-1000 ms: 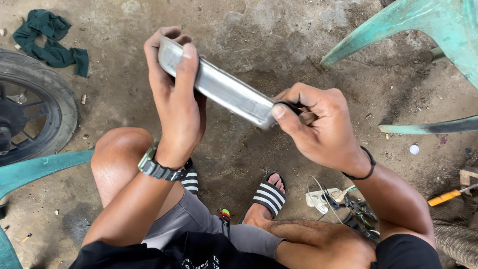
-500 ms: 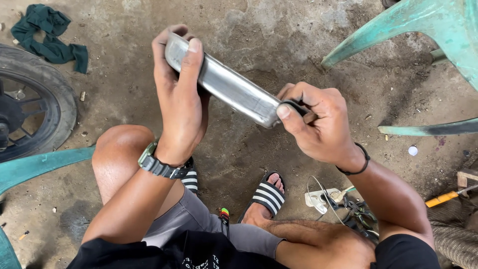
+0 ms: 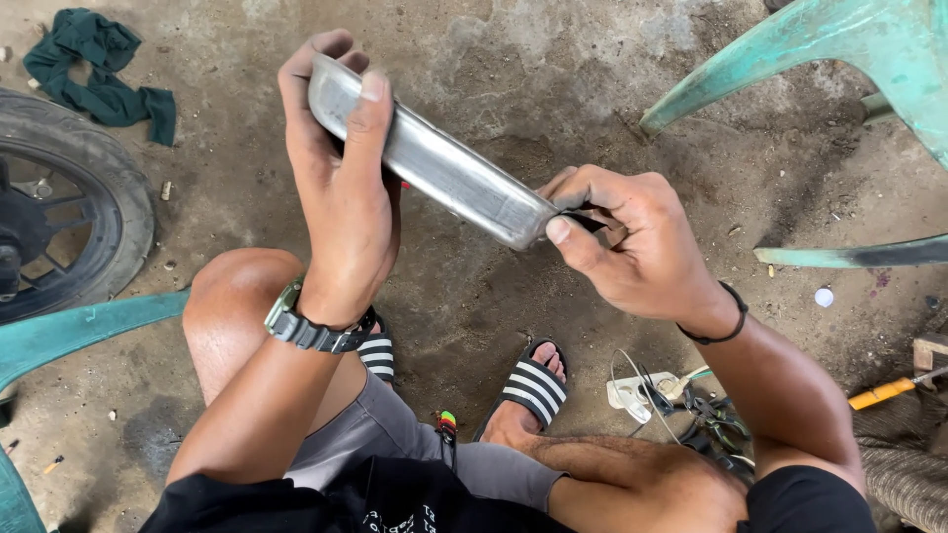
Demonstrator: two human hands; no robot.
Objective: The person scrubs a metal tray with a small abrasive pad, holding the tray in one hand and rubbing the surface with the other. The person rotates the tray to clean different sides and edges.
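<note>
Item: long, dull silver metal casing with rounded ends [image 3: 434, 163], held in mid-air above the dirt floor [image 3: 553, 59], tilted from upper left down to lower right. No container is in view; whether the casing is hollow or holds anything cannot be told.

Left hand [image 3: 341, 188]: wrapped around the casing's upper end, thumb pressed along its near face, fingers curled behind it. A dark wristwatch [image 3: 306, 326] sits on that wrist.

Right hand [image 3: 622, 237]: at the casing's lower end, thumb and forefinger pinching a small dark part [image 3: 583, 219] against the metal; the part's shape is too hidden by the fingers to make out. A thin black wristband [image 3: 726, 321] circles the wrist.

Surroundings: black rubber tyre on a wheel [image 3: 69, 207], cut off at the left edge; crumpled dark green cloth [image 3: 94, 69] above it; turquoise plastic chair legs [image 3: 790, 69] upper right; black-and-white striped sandals [image 3: 533, 385] beneath the hands; tangle of white cable and small tools [image 3: 681, 400] near the right knee, hard to tell apart.
</note>
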